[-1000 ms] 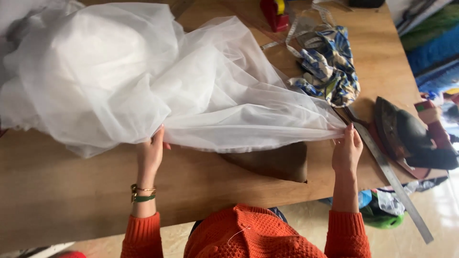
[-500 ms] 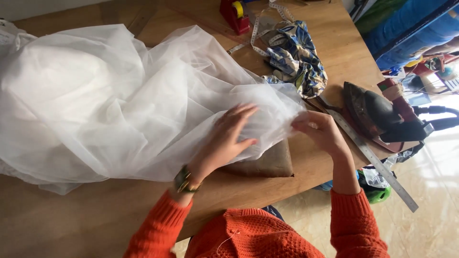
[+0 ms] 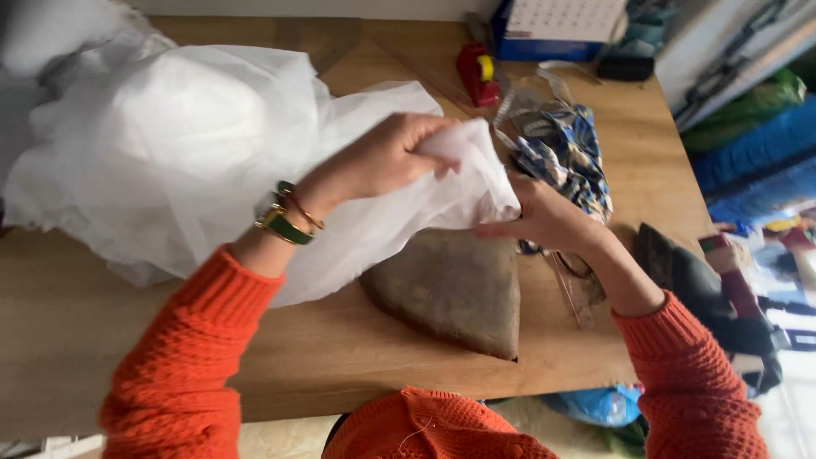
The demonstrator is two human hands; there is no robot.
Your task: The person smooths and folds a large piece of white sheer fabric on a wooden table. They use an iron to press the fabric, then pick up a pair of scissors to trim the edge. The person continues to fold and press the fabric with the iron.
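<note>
A large sheet of sheer white fabric [image 3: 187, 153] lies bunched over the left and middle of the wooden table [image 3: 127, 340]. My left hand [image 3: 382, 157] grips a gathered fold of it near the table's middle, lifted off the surface. My right hand [image 3: 544, 217] holds the same fold's lower right edge from beneath. Under the raised fabric lies a brown, rounded triangular pad [image 3: 455, 289], flat on the table. Both arms wear orange knitted sleeves; a green watch and a thin bangle sit on the left wrist.
A blue patterned cloth bundle [image 3: 565, 157] lies just beyond my right hand. A red tool [image 3: 476, 72] sits further back. A dark clothes iron [image 3: 697, 280] rests at the table's right edge, with a long ruler [image 3: 571, 293] beside the pad.
Both hands came together from the fabric's front edge and gathered it. The fold has risen off the table, uncovering more of the brown pad. The view has tilted and closed in.
</note>
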